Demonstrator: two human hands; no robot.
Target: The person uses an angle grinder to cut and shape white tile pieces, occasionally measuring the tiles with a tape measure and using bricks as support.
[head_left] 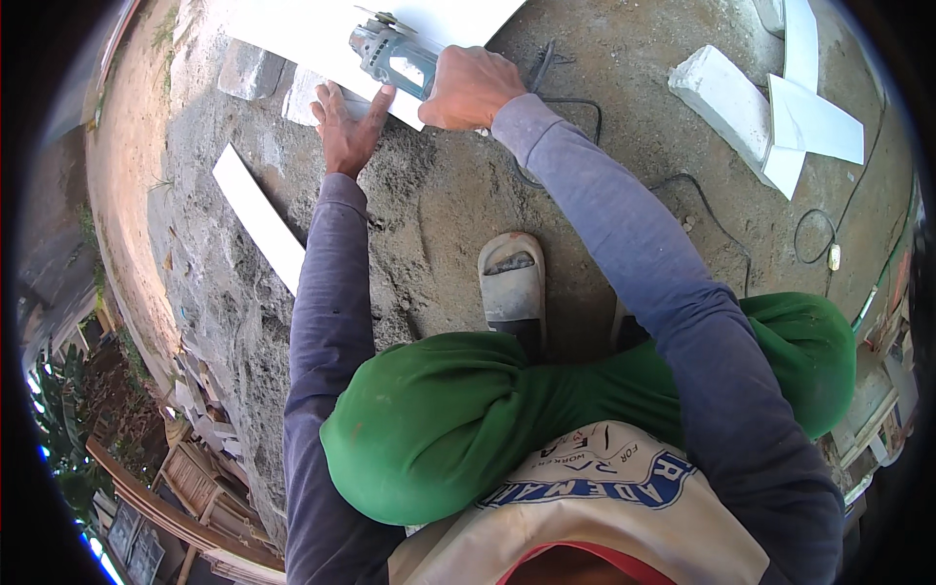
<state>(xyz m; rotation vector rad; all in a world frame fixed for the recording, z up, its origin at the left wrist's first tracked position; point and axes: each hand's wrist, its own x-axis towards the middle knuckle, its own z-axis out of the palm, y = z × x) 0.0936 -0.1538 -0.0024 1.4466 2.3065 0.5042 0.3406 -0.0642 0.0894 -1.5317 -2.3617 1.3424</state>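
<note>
My right hand is closed around the rear of a teal power tool that looks like an angle grinder. The tool rests on or just over a large white sheet at the top of the view. Beside it, my left hand lies with fingers spread at the sheet's near edge, its thumb close to the tool's body. A pale block shows under the sheet's edge by my left fingers. Where the tool's disc meets the sheet cannot be made out.
A narrow white strip lies on rough ground at left. On the right stand a white block and white offcuts. A dark cable winds over the ground near my sandalled foot. Wooden furniture is at lower left.
</note>
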